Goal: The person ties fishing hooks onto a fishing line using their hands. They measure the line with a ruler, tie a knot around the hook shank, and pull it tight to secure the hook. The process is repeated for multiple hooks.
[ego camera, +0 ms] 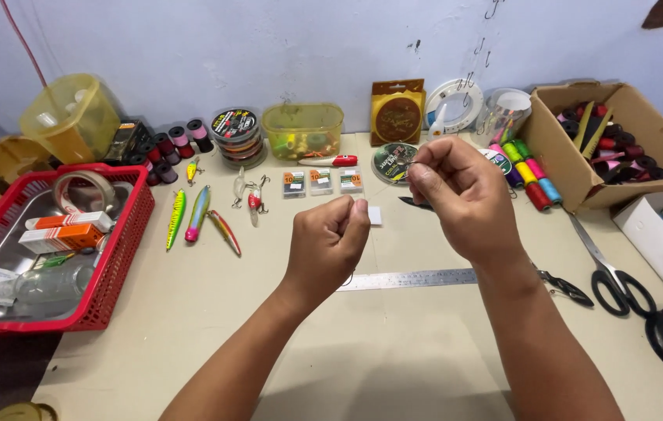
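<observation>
My left hand [327, 243] is raised over the middle of the beige table [191, 327], curled into a fist with thumb and forefinger pinched. A small dark curved bit, perhaps a hook [349, 278], shows just below it. My right hand [460, 199] is a little higher and to the right, its thumb and forefinger pinched on a very thin line [411, 161] that is barely visible. The hands are about a hand's width apart. A steel ruler [409, 279] lies on the table under them.
A red basket [117, 257] with boxes and tape stands at the left. Fishing lures [199, 212], small hook packets [321, 181], line spools [236, 134] and yellow tubs [302, 129] line the back. A cardboard box [573, 168] of thread spools and scissors [610, 273] are at the right.
</observation>
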